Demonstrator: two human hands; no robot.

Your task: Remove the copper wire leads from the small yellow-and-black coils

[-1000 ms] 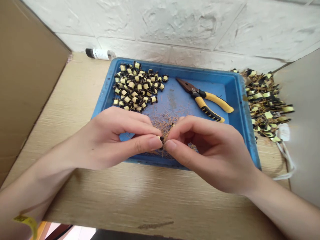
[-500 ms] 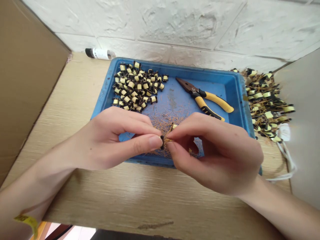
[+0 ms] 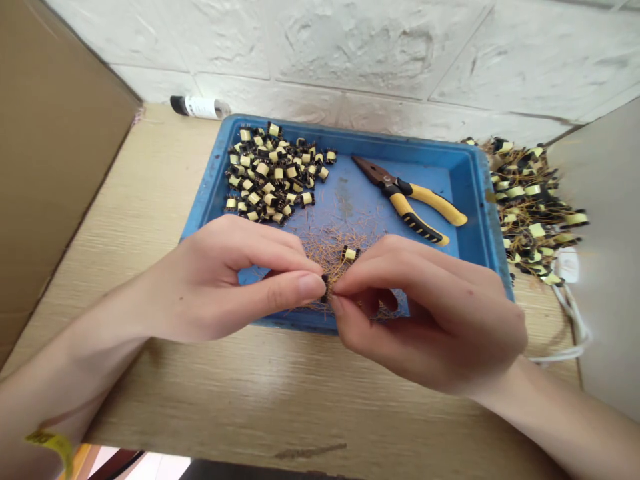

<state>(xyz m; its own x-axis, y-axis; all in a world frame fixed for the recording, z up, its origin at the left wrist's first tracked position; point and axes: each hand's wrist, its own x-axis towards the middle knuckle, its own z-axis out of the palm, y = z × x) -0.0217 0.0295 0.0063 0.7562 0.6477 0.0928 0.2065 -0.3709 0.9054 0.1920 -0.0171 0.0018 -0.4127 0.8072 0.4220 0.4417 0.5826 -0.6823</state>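
My left hand (image 3: 250, 277) pinches a small transformer (image 3: 325, 288) between thumb and forefinger, over the front part of a blue tray (image 3: 493, 220). Only its black end shows past the fingertips; the rest is covered. Close against that end, my right hand (image 3: 425, 310) is closed in a pinch on the transformer's thin copper wires, largely hidden by the fingers. Just beyond the right fingertips lies another transformer (image 3: 351, 254) with yellow tape and black ends, among scattered copper wire clippings (image 3: 325, 247).
Several taped transformers (image 3: 273, 173) are heaped in the tray's left part. Yellow-and-black long-nose pliers (image 3: 410, 200) lie at its right. Beyond the tray's right side is a pile of transformers with long wires (image 3: 533, 207), near a white cable (image 3: 580, 327). A small bottle (image 3: 200, 107) lies by the wall.
My right hand has shifted slightly down, with its fingertips lower beside the held transformer. The loose transformer behind it shows more fully now. My left hand has hardly moved.
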